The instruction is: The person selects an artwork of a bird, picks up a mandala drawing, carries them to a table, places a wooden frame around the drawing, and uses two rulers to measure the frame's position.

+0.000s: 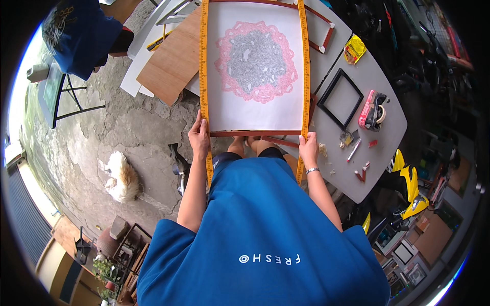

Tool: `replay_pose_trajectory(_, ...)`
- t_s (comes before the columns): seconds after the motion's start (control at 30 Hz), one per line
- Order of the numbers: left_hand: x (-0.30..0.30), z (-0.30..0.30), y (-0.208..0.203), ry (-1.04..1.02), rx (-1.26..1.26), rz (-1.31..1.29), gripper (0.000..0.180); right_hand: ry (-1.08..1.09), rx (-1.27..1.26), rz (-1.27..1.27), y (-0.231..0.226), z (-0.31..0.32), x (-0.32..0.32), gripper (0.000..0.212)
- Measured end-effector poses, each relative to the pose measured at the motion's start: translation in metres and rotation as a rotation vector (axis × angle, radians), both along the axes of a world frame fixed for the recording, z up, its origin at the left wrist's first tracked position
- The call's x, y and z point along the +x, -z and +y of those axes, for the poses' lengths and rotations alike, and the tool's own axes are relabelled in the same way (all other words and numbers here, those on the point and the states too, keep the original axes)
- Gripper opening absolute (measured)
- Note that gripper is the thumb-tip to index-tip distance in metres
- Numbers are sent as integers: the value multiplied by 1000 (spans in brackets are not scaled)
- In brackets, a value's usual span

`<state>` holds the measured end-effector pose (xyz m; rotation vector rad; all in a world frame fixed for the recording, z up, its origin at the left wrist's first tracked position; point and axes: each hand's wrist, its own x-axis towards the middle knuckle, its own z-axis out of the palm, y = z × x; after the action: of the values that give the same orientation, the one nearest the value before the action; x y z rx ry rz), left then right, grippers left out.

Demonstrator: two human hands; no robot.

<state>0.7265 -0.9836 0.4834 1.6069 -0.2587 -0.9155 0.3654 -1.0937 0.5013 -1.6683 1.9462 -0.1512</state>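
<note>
The patterned sheet [258, 66] is straight ahead of both hands, its long axis pointing away from the body, with the grey surface [385, 109] showing to its right. Yellow strips, the left strip [204, 66] and right strip [307, 66], flank it lengthwise. The left hand [199, 137] has its grip clamped on the left strip, the right hand [308, 149] on the right strip, near the closer corners; neither is clearly nearer.

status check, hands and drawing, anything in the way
Left hand gripping left yellow strip; right hand, right yellow strip. Pink-and-grey drawing between strips. Black frame to the right, touching neither hand.
</note>
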Motion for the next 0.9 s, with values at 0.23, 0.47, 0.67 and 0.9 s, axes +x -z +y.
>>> replay_pose_trajectory(0.23, 1, 2, 7, 0, -26, -1, 42, 5, 17, 23, -5, -1, 4, 26)
replay_pose_trajectory(0.47, 2, 2, 7, 5, -1, -1, 42, 10, 25, 18, -8, -1, 6, 25)
replay_pose_trajectory(0.67, 3, 4, 9, 22, 6, 5, 43, 15, 16, 6, -2, 0, 3, 26)
replay_pose_trajectory(0.9, 1, 2, 6, -14, -48, 46, 43, 20, 6, 7, 0, 1, 2, 27)
